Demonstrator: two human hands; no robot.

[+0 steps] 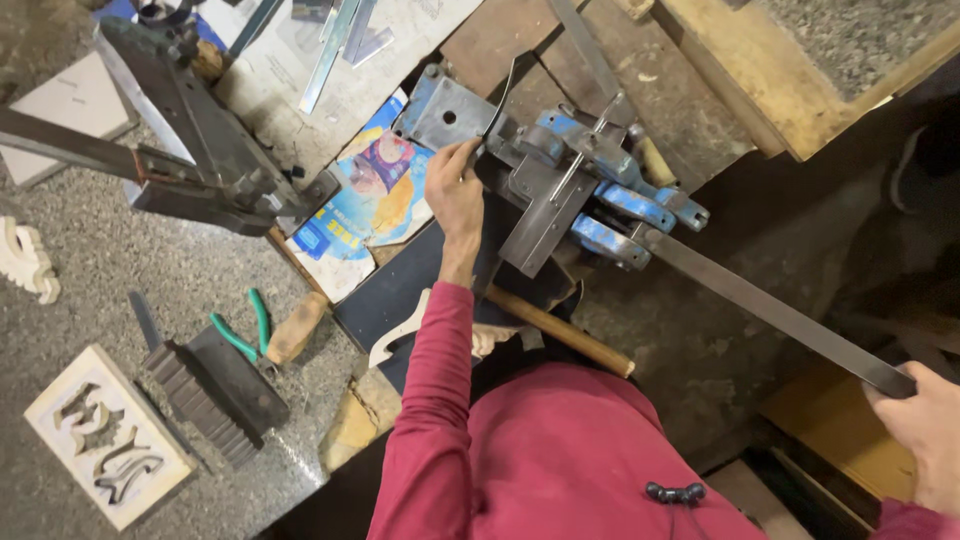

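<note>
The left hand point(455, 190) pinches a thin curved metal strip point(503, 95) at the blue bending machine point(575, 185) on the bench point(700, 120). The right hand point(925, 430) is closed around the end of the machine's long steel lever point(770, 310), well apart from the left. Green-handled pliers point(245, 335) lie to the left.

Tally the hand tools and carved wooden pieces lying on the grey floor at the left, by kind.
Green-handled pliers: 1
Wooden-handled tool: 1
Dark ridged block tool: 1
Carved rectangular wooden panel: 1
Pale carved wooden ornament: 1
Total: 5
Neither hand touches these: the left hand is at the blue metal bender, and the right hand holds its long lever.
</note>
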